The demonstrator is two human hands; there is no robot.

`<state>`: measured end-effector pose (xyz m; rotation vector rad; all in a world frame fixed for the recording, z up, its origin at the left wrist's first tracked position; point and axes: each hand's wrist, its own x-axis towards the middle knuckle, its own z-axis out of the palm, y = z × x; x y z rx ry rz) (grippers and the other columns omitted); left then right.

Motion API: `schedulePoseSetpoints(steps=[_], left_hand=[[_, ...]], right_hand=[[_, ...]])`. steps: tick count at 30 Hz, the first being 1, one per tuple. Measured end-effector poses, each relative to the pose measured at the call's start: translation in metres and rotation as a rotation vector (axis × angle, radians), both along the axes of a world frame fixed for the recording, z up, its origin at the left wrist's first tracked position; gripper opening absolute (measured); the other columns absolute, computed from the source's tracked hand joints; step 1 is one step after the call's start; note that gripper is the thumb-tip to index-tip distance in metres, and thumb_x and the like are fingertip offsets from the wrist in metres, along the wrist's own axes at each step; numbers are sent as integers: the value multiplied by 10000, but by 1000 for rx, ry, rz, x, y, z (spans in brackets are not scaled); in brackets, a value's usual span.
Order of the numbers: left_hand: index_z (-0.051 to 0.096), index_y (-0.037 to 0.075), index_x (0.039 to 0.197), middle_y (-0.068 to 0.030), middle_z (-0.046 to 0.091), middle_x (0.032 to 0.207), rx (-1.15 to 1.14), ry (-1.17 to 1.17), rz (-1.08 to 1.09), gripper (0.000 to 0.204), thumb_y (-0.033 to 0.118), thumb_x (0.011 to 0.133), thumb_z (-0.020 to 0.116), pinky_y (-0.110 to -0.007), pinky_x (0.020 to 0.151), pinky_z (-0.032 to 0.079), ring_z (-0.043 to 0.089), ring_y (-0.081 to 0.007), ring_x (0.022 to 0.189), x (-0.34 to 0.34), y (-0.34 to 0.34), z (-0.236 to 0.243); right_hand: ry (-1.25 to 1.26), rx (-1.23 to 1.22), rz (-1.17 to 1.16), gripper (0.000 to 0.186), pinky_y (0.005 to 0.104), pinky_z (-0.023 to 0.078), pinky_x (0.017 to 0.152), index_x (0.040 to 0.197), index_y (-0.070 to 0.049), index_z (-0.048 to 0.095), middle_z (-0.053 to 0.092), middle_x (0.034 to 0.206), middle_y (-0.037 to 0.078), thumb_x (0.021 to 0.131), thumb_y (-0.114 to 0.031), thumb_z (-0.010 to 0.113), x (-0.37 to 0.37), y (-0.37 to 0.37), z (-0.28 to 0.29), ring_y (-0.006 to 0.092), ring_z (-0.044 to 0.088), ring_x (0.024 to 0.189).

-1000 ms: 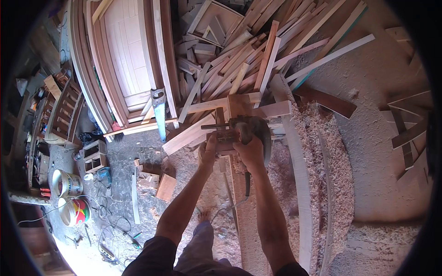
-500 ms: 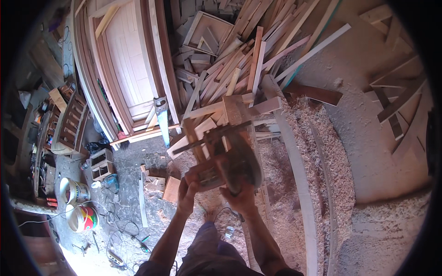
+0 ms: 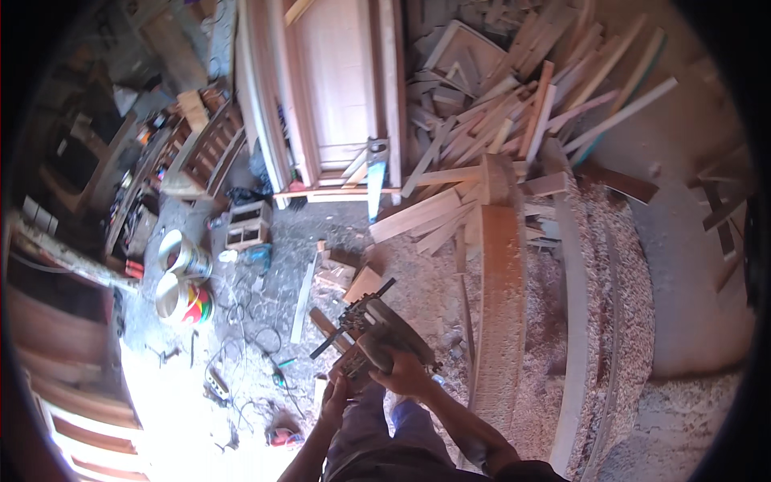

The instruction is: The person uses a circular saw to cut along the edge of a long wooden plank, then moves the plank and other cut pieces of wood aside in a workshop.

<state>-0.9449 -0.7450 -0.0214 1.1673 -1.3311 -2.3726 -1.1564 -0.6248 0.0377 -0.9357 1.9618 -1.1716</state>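
Note:
In front of my legs I hold a dark power saw, apparently a circular saw (image 3: 393, 328), with a long thin bar and a strip of wood across its front. My right hand (image 3: 404, 374) wraps round its rear handle. My left hand (image 3: 334, 399) grips the near left edge of its base. The blade cannot be made out. To the right of the saw stands a long thick timber beam (image 3: 502, 281), its surface dusted with shavings.
A handsaw (image 3: 376, 181) leans against a wooden door panel (image 3: 341, 96). Offcuts (image 3: 514, 112) heap up at the back right, and shavings (image 3: 626, 297) bank along the right. Buckets (image 3: 173, 299), tangled cables (image 3: 229, 337) and a blue power tool (image 3: 259, 257) lie leftward.
Both hands have brought the saw down and nearer my body, off the beam. My view has swung left, so the surroundings sit farther right and the beam's top shows.

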Motion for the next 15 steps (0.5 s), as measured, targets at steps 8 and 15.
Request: schedulePoseSetpoints(steps=[8,15], left_hand=[[539,43,1385,-121,697,1151,272,-207,227,731,668,1012,472,-355,756,561,711,-221,952,63,14,-112],[419,-1,1487,-255,624,1296,-432,-513,37,723,522,1004,539,-502,923,518,660,-365,1105,152,40,-194]], right_hand=[[-205,109,212,571,368,566,735,1349,-8,588,699,843,96,870,-234,803,31,-69,-72,220,698,771],[-525,363,402,482,338,533,639,1359,-29,543,652,855,110,926,-147,718,55,-171,-178,182,667,722]])
